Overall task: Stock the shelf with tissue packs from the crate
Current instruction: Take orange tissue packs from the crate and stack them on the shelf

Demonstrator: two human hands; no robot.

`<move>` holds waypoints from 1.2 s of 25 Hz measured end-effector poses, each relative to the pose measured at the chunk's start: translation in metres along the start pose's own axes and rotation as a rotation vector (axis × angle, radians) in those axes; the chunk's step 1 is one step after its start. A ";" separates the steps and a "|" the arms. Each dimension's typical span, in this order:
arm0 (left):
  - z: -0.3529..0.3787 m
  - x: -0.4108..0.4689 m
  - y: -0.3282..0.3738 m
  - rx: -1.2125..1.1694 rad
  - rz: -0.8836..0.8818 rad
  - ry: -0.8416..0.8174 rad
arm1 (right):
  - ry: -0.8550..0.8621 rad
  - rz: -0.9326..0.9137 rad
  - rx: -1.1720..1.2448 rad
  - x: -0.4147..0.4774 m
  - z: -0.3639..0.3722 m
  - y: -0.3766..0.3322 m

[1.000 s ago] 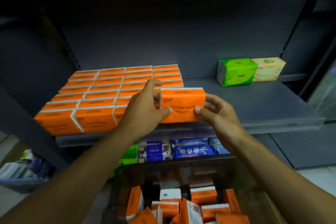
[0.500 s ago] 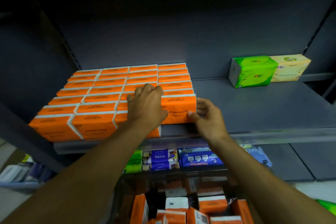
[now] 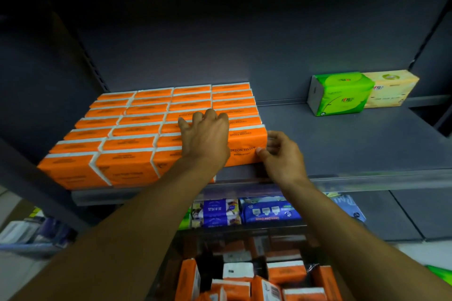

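At the right-hand column of the orange block, one row back from the shelf lip, stands the orange tissue pack (image 3: 247, 146) now being seated, upright on its long edge with its printed face toward the person and its long axis running left to right, parallel to the shelf front. It lies straight ahead of both hands and between them. The left hand (image 3: 206, 137) is spread over its left half, palm against the face, fingers laid onto the tops of the packs behind and thumb splayed to the left; it appears to press, not grip. The right hand (image 3: 281, 154) pinches the pack's right end, thumb on the lower front corner and fingers curled round the side. The right hand is the nearer to the free end, so squaring the pack probably falls to it, with a push away from the body and slightly left to close it against its neighbours. The block of orange packs (image 3: 137, 124) fills the left of the shelf (image 3: 354, 144); bare shelf shows just in front of the held pack. Well apart, at the back right, a green pack (image 3: 340, 94) touches a yellow pack (image 3: 389, 89). Below, blue packs (image 3: 269, 211) line a lower shelf, and the crate (image 3: 244, 230) holds more orange packs, so stocking looks unfinished.
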State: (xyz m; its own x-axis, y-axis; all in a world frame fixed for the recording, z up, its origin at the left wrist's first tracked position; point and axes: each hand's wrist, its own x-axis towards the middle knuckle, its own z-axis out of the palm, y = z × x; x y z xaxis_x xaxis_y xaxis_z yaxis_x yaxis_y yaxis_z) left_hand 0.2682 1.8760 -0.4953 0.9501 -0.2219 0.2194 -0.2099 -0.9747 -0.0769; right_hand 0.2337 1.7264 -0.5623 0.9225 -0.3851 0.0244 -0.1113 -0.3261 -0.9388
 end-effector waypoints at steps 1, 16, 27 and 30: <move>0.000 0.000 0.000 -0.004 -0.004 -0.011 | -0.010 -0.007 -0.030 0.000 0.000 0.000; -0.023 -0.111 0.025 -0.642 0.232 0.313 | 0.061 -0.281 -0.121 -0.093 -0.074 0.012; 0.124 -0.268 0.021 -0.567 0.213 -0.503 | -0.354 0.124 -0.393 -0.218 -0.049 0.161; 0.143 -0.288 0.022 -0.585 0.181 -0.569 | -0.402 0.186 -0.412 -0.235 -0.038 0.186</move>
State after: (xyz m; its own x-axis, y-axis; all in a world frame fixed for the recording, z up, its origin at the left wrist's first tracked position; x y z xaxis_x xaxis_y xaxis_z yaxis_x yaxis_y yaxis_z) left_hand 0.0228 1.9219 -0.6990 0.8288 -0.4816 -0.2847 -0.3071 -0.8170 0.4881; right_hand -0.0179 1.7233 -0.7296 0.9322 -0.1378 -0.3348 -0.3443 -0.6232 -0.7022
